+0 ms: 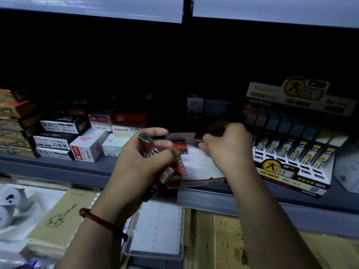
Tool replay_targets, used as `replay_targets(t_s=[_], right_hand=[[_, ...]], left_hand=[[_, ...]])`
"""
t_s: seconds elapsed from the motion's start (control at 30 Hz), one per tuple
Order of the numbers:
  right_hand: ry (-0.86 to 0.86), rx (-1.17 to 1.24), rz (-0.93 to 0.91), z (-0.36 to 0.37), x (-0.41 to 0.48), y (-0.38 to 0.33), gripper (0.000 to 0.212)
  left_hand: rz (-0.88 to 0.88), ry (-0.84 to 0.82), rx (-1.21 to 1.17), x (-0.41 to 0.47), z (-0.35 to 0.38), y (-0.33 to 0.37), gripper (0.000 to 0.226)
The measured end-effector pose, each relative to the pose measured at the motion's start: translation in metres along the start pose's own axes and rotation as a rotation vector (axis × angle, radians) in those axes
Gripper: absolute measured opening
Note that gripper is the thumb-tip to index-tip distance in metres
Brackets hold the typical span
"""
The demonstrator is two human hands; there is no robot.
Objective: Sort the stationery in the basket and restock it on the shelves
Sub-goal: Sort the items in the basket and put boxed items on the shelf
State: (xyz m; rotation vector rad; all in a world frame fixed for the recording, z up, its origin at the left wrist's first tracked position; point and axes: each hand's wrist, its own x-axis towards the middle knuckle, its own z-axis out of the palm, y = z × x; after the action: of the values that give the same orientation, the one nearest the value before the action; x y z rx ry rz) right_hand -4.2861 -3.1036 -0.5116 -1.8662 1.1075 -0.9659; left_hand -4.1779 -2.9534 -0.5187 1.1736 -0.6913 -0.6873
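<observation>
My left hand (141,158) grips a bundle of several small red pencil-lead boxes (171,169), marked 2B, in front of the grey shelf (58,164). Just right of it, my right hand (227,146) pinches one small red lead box (200,137) over a red-and-white display tray (200,167) that sits on the shelf. Another red box (181,147) stands at the back of that tray. The tray's white insert shows several empty slots.
White, black and red refill boxes (87,144) are stacked on the shelf at left. A yellow-and-black lead display box (291,156) stands at right. Below the shelf lie notebooks (54,214), a clear plastic case (157,230) and brown cardboard (223,239). The shelf's back is dark.
</observation>
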Motion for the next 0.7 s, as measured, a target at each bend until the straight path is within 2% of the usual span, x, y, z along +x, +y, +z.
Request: replay_targets(t_s=[0.07, 0.33, 0.47, 0.57, 0.63, 0.7], right_hand=[[0.020, -0.139, -0.013, 0.006, 0.001, 0.005, 0.005], [0.008, -0.472, -0.027, 0.023, -0.008, 0.005, 0.015], [-0.166, -0.617, -0.066, 0.020, -0.012, -0.003, 0.021], [-0.259, -0.577, -0.111, 0.014, -0.017, -0.005, 0.033], [-0.252, -0.494, -0.147, 0.007, -0.017, -0.003, 0.045], [-0.226, -0.429, -0.195, 0.001, -0.020, 0.001, 0.048]], left_hand=[[0.004, -0.010, 0.017, 0.000, -0.001, 0.000, 0.054], [0.031, -0.034, 0.018, 0.001, -0.002, -0.003, 0.048], [0.032, -0.026, -0.004, 0.000, -0.001, -0.002, 0.044], [0.034, -0.007, -0.011, -0.002, -0.001, 0.000, 0.037], [0.040, 0.004, -0.013, -0.003, 0.002, 0.002, 0.038], [0.051, 0.016, -0.021, -0.004, 0.004, 0.002, 0.039]])
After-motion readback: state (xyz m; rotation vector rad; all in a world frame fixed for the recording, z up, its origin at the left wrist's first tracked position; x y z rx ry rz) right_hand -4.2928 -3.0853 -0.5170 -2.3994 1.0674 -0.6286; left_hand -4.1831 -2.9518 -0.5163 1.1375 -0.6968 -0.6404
